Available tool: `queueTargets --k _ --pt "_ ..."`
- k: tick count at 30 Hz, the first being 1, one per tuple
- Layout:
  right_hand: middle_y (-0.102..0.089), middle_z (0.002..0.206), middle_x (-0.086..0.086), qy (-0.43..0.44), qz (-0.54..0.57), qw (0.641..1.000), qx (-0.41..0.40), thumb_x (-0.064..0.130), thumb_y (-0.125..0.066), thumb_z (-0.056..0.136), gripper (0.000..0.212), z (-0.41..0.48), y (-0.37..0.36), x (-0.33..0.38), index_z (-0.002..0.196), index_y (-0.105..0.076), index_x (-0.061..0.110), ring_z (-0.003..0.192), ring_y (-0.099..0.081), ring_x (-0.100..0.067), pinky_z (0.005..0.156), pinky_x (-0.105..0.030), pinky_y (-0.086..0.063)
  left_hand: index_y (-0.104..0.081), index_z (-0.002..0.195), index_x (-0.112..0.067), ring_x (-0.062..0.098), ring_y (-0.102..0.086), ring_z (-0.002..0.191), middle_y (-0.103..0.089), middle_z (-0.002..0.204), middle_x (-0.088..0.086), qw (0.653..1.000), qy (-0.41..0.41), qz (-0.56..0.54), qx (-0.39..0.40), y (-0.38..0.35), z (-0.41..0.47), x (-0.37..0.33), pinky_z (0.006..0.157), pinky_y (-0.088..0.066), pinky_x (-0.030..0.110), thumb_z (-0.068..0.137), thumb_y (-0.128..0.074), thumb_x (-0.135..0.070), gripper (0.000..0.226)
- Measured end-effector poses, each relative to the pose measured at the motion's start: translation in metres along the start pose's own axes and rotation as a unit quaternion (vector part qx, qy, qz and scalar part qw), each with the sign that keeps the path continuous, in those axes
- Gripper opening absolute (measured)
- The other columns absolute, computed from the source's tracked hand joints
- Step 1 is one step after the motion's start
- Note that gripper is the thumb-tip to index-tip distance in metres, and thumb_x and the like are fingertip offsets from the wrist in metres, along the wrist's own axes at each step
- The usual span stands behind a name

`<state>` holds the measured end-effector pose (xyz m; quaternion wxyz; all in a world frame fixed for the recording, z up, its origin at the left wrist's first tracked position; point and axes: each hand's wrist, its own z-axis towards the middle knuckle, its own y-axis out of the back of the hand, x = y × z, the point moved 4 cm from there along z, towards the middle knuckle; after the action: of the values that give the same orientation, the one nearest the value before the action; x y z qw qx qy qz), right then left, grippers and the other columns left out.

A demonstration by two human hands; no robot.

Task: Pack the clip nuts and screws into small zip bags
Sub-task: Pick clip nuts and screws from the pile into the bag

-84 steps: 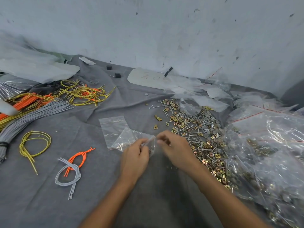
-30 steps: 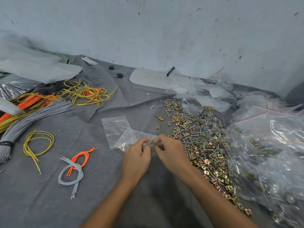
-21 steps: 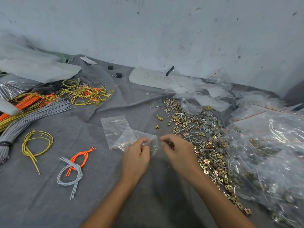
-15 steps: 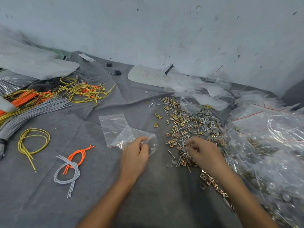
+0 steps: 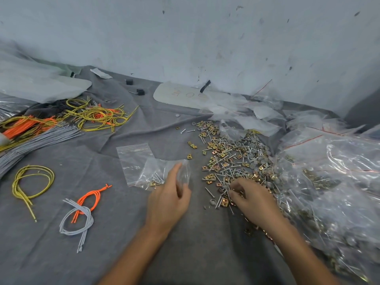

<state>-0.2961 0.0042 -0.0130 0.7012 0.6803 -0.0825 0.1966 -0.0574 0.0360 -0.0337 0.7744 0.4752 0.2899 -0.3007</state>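
Two hands: left hand (image 5: 168,199) pinches small clear zip bag (image 5: 156,171) agape for filling; right hand (image 5: 253,200) curls into brass clip nuts and steel screws (image 5: 230,159), catch unclear.

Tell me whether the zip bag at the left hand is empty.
No: screws and clip nuts lie in the lower corner of the zip bag at the left hand.

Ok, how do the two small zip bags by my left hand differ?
The front bag holds screws and clip nuts; the rear bag looks empty. The front bag is puffed up, held by the left hand; the rear bag lies flat, partly under it. Both are clear plastic.
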Motion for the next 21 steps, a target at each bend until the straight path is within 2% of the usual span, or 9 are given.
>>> queueTargets --k 3,5,8,10,12,15,18,20,21 --pt "-0.063 0.103 0.015 0.021 0.001 1.000 0.018 0.034 -0.060 0.097 0.013 0.012 -0.002 0.009 0.108 -0.065 0.031 0.097 -0.059 -0.008 0.084 -0.032 -0.050 -0.043 0.142 -0.032 0.020 -0.068 0.069 -0.067 0.072 -0.007 0.992 -0.054 0.100 0.057 -0.008 0.001 -0.003 0.062 -0.056 0.037 0.086 -0.053 -0.044 0.058" --pt "-0.064 0.107 0.010 0.033 -0.016 0.999 0.027 0.032 -0.059 0.097 0.016 0.025 -0.005 0.017 0.112 -0.066 0.031 0.100 -0.059 -0.012 0.086 -0.033 -0.049 -0.055 0.136 -0.027 0.024 -0.069 0.065 -0.071 0.072 -0.002 0.975 -0.143 0.161 0.052 -0.012 -0.004 -0.011 0.052 -0.052 0.033 0.084 -0.059 -0.041 0.054" --pt "-0.061 0.116 0.003 0.057 -0.056 0.996 0.044 0.028 -0.056 0.098 0.021 0.045 -0.013 0.029 0.117 -0.066 0.029 0.110 -0.056 -0.021 0.088 -0.034 -0.045 -0.070 0.106 -0.025 0.020 -0.067 0.062 -0.070 0.072 -0.004 0.957 -0.244 0.153 0.041 -0.017 -0.014 -0.019 0.048 -0.046 0.028 0.083 -0.061 -0.038 0.027" --pt "-0.058 0.119 0.002 0.069 -0.062 0.994 0.056 0.025 -0.054 0.099 0.024 0.054 -0.018 0.034 0.120 -0.065 0.029 0.114 -0.053 -0.022 0.091 -0.035 -0.044 -0.066 0.082 -0.023 0.018 -0.065 0.059 -0.067 0.067 -0.006 0.956 -0.251 0.146 0.052 -0.017 -0.014 -0.019 0.047 -0.042 0.027 0.083 -0.063 -0.036 0.013" --pt "-0.055 0.120 0.003 0.074 -0.061 0.993 0.072 0.024 -0.054 0.099 0.024 0.059 -0.023 0.037 0.121 -0.064 0.030 0.116 -0.051 -0.021 0.095 -0.037 -0.045 -0.062 0.074 -0.022 0.017 -0.063 0.057 -0.065 0.065 -0.006 0.959 -0.237 0.146 0.057 -0.017 -0.013 -0.017 0.047 -0.042 0.026 0.082 -0.064 -0.036 0.016" --pt "-0.053 0.114 0.007 0.074 -0.057 0.993 0.071 0.026 -0.056 0.098 0.018 0.061 -0.024 0.035 0.114 -0.064 0.031 0.114 -0.051 -0.019 0.093 -0.038 -0.046 -0.060 0.081 -0.024 0.018 -0.066 0.063 -0.066 0.069 -0.007 0.974 -0.182 0.130 0.040 -0.013 -0.011 -0.015 0.048 -0.046 0.028 0.082 -0.064 -0.040 0.016" --pt "-0.047 0.106 0.011 0.077 -0.066 0.993 0.063 0.030 -0.059 0.097 0.013 0.061 -0.023 0.030 0.109 -0.063 0.031 0.108 -0.050 -0.016 0.082 -0.031 -0.041 -0.055 0.107 -0.032 0.018 -0.069 0.081 -0.071 0.088 -0.010 0.987 -0.089 0.133 0.026 -0.010 -0.003 -0.009 0.060 -0.049 0.030 0.080 -0.063 -0.054 0.035" --pt "-0.048 0.104 0.010 0.076 -0.074 0.992 0.066 0.032 -0.060 0.096 0.009 0.061 -0.020 0.026 0.105 -0.063 0.031 0.105 -0.051 -0.015 0.078 -0.029 -0.037 -0.043 0.125 -0.037 0.023 -0.070 0.095 -0.072 0.103 -0.008 0.991 -0.036 0.125 0.038 -0.014 0.002 0.001 0.071 -0.051 0.034 0.083 -0.057 -0.061 0.051" --pt "-0.048 0.103 0.009 0.075 -0.075 0.992 0.070 0.034 -0.060 0.096 0.008 0.061 -0.019 0.025 0.103 -0.062 0.031 0.104 -0.050 -0.015 0.078 -0.030 -0.038 -0.038 0.130 -0.038 0.024 -0.069 0.099 -0.073 0.104 -0.007 0.991 -0.019 0.121 0.043 -0.017 0.003 0.005 0.074 -0.050 0.036 0.086 -0.054 -0.061 0.052"
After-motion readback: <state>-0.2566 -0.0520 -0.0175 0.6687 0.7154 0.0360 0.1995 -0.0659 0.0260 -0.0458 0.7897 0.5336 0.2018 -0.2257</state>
